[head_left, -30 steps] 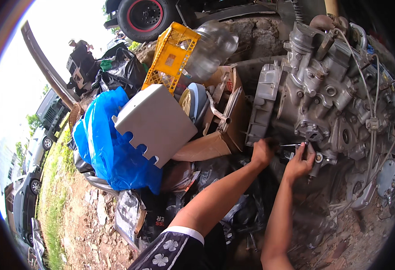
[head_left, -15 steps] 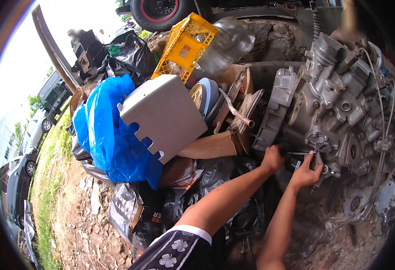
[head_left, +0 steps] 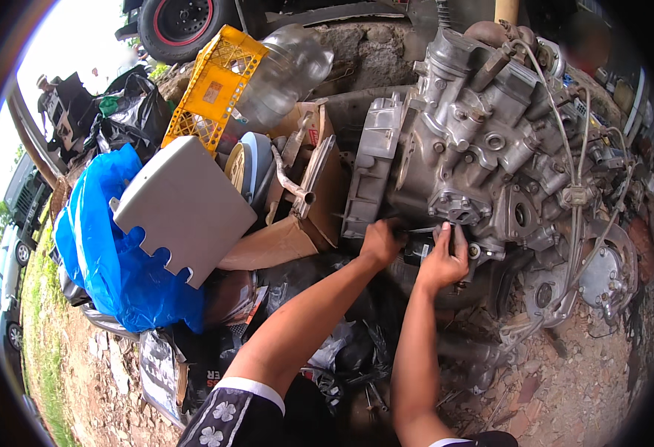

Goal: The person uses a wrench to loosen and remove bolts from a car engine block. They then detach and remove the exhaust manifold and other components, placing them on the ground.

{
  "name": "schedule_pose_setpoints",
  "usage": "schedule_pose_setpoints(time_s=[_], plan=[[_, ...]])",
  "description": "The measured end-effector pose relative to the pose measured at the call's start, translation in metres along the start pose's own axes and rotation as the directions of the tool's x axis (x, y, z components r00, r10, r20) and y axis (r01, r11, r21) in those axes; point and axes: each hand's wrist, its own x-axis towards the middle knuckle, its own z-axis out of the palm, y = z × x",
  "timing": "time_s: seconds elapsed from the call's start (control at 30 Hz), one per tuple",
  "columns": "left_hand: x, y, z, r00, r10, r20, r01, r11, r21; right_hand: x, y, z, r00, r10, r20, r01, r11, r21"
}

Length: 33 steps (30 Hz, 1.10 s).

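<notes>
A large grey metal engine [head_left: 483,138] with bolts and ports stands at the right. My left hand [head_left: 381,244] is closed around the dark handle of what looks like a screwdriver, just under the engine's lower left side. Its thin metal shaft [head_left: 420,230] points right, toward the engine's lower flange [head_left: 457,207]. At the shaft's far end my right hand [head_left: 444,261] pinches with thumb and fingers, close below that flange. The very tip is hidden by those fingers. A ribbed grey metal cover [head_left: 373,167] stands upright against the engine, above my left hand.
Left of the engine are a cardboard box [head_left: 278,242] of metal parts, a grey panel [head_left: 185,208], a blue plastic bag [head_left: 100,246] and a yellow crate [head_left: 215,86]. Black bags [head_left: 297,287] lie under my left forearm. Thin cables [head_left: 576,160] hang over the engine's right side.
The view has swung right, so everything sits farther left in the picture. Both hands keep nearly the same place at the engine, still with the tool between them.
</notes>
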Motion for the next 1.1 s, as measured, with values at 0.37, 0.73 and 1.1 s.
schedule_pose_setpoints(time_s=[0.37, 0.73, 1.1], plan=[[-0.012, 0.026, -0.052, 0.843, 0.431, -0.322, -0.405, 0.903, 0.147, 0.004, -0.014, 0.007, 0.887, 0.46, 0.043, -0.439, 0.811, 0.387], [-0.016, 0.043, -0.061, 0.912, 0.304, -0.276, -0.327, 0.944, -0.043, 0.008, -0.022, 0.006, 0.846, 0.523, 0.106, -0.501, 0.71, 0.494], [-0.016, 0.035, -0.064, 0.986, -0.151, 0.076, 0.167, 0.789, -0.592, -0.001, -0.011, 0.016, 0.849, 0.524, 0.066, -0.473, 0.7, 0.535]])
